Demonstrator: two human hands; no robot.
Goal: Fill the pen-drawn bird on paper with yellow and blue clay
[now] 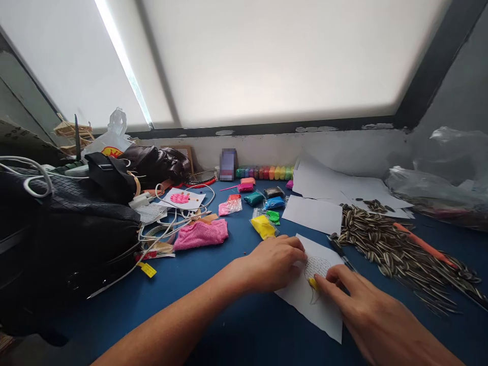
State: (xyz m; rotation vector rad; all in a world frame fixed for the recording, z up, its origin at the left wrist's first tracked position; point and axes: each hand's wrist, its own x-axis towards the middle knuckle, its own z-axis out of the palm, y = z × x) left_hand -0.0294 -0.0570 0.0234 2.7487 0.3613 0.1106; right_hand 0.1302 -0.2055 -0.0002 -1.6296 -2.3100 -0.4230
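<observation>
A white sheet of paper point(324, 317) lies tilted on the blue tabletop, with a round, finely hatched drawing point(317, 265) and stem-like lines below it. My left hand point(276, 262) rests on the sheet's left side, fingers curled in against it; their tips are partly hidden. From the right, my right hand point(356, 297) reaches onto the drawing. Its fingertips press a small lump of yellow clay point(313, 282) at the lower edge of the round shape. Just beyond my left hand lies a bag of yellow clay point(263, 226).
Striped sunflower seeds point(381, 239) spread at right, with an orange-handled tool point(425, 245) across them. Behind are white sheets point(312, 214) and several clay packets point(253, 197). At left lie a pink cloth point(202, 234), white cables point(175, 216) and a black bag point(76, 244).
</observation>
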